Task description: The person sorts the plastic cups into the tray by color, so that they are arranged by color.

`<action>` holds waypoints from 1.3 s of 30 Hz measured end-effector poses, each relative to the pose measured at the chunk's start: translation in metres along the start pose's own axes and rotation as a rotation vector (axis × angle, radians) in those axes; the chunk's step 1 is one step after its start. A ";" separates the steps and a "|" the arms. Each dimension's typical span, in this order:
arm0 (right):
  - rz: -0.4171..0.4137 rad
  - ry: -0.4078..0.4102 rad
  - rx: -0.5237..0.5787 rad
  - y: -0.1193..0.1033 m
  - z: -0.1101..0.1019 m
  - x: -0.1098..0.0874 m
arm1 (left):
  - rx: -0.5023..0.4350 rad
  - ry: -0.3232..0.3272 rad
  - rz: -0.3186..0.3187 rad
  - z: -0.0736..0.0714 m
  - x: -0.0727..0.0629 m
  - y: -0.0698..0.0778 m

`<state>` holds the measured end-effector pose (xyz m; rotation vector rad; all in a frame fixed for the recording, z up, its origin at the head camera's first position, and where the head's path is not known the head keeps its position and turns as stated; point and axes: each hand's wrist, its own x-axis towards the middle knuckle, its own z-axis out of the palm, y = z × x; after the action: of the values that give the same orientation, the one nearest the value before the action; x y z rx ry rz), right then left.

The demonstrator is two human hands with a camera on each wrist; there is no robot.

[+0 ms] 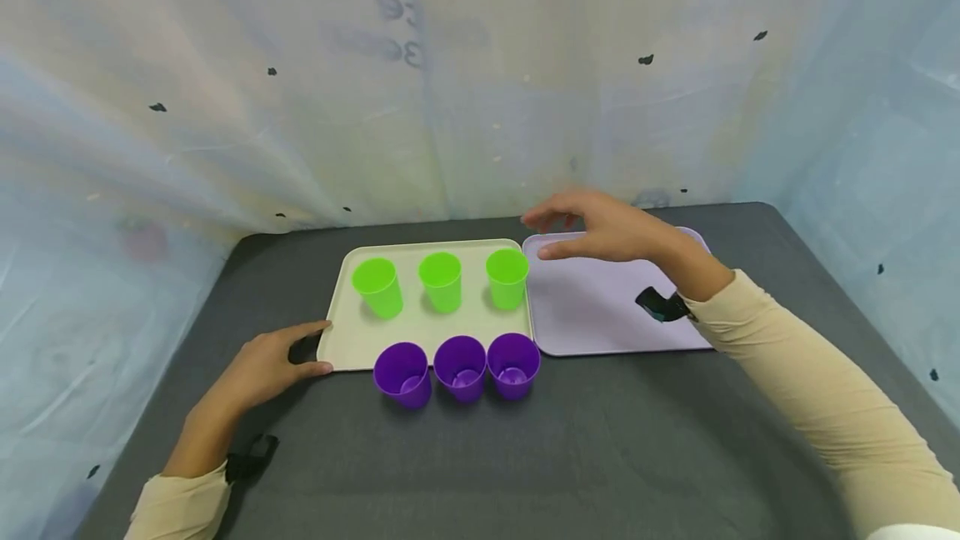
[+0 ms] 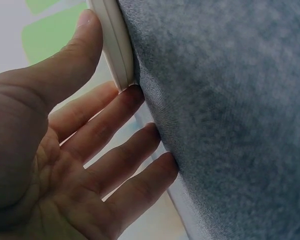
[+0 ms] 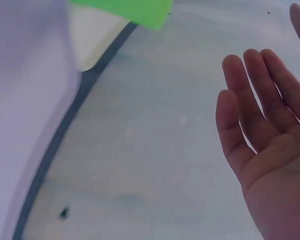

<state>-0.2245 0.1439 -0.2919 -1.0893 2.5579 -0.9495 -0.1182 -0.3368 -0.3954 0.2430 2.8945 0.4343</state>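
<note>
Cups (image 1: 440, 283) are lime green or purple, trays (image 1: 468, 321) cream or lilac.

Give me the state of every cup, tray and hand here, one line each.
Left green cup: upright
Middle green cup: upright
Right green cup: upright
Left purple cup: upright, looks empty
Middle purple cup: upright, looks empty
Right purple cup: upright, looks empty
Cream tray: flat, bearing the green cups
Lilac tray: flat, no cups on it
Left hand: touching the cream tray's edge
Right hand: raised, holding nothing
</note>
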 end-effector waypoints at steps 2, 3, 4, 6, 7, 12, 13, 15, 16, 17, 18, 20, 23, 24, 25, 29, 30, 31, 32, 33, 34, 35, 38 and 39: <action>0.031 0.027 -0.016 0.011 0.001 -0.018 | -0.006 -0.003 -0.003 0.001 0.000 0.001; 0.051 0.038 -0.033 0.016 0.002 -0.027 | -0.009 -0.004 -0.004 0.001 0.001 0.002; 0.063 0.044 -0.056 0.022 0.002 -0.036 | -0.012 -0.006 -0.008 0.001 0.001 0.002; 0.094 0.063 -0.099 0.034 0.004 -0.054 | -0.014 -0.009 -0.012 0.002 0.002 0.004; 0.110 0.071 -0.118 0.040 0.006 -0.064 | -0.014 -0.010 -0.012 0.003 0.002 0.004; 0.160 0.101 -0.219 0.075 0.011 -0.110 | -0.005 -0.014 -0.004 0.001 0.002 0.004; 0.162 0.113 -0.246 0.082 0.012 -0.119 | -0.002 -0.013 0.003 0.000 0.002 0.004; 0.165 0.148 -0.298 0.094 0.011 -0.135 | 0.005 -0.014 0.019 -0.001 0.002 0.002; 0.166 0.171 -0.325 0.100 0.010 -0.142 | 0.007 -0.013 0.026 -0.002 0.002 0.002; 0.166 0.193 -0.354 0.106 0.008 -0.149 | 0.011 -0.014 0.033 -0.003 0.003 0.001; 0.169 0.212 -0.382 0.110 0.006 -0.155 | 0.017 -0.012 0.040 -0.004 0.003 0.001; 0.186 0.243 -0.430 0.119 0.001 -0.166 | 0.028 -0.015 0.054 -0.006 0.005 -0.001; 0.242 0.271 -0.469 0.129 -0.005 -0.181 | 0.038 -0.019 0.068 -0.009 0.007 -0.002; 0.257 0.279 -0.475 0.132 -0.005 -0.185 | 0.040 -0.022 0.071 -0.010 0.008 -0.002; 0.270 0.287 -0.472 0.137 -0.005 -0.189 | 0.040 -0.025 0.075 -0.010 0.009 -0.003; 0.264 0.323 -0.474 0.151 0.003 -0.201 | 0.033 -0.022 0.071 -0.010 0.007 -0.004; 0.247 0.332 -0.486 0.152 0.006 -0.204 | 0.029 -0.021 0.066 -0.009 0.006 -0.004; 0.238 0.341 -0.494 0.152 0.010 -0.207 | 0.025 -0.020 0.060 -0.007 0.004 -0.005; 0.226 0.351 -0.504 0.150 0.013 -0.210 | 0.020 -0.019 0.054 -0.006 0.003 -0.005; 0.213 0.363 -0.516 0.147 0.016 -0.212 | 0.014 -0.018 0.050 -0.004 0.001 -0.006; 0.204 0.371 -0.524 0.144 0.019 -0.214 | 0.009 -0.019 0.041 -0.003 -0.001 -0.006; 0.199 0.377 -0.524 0.142 0.022 -0.215 | 0.004 -0.019 0.033 -0.002 -0.003 -0.007; 0.224 0.368 -0.507 0.134 0.030 -0.217 | 0.000 -0.008 0.021 -0.003 -0.006 -0.008; 0.241 0.354 -0.505 0.133 0.032 -0.217 | 0.000 -0.004 0.020 -0.004 -0.007 -0.008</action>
<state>-0.1335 0.3505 -0.4138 -0.7282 3.2431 -0.4772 -0.1133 -0.3469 -0.3934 0.2734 2.8905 0.4363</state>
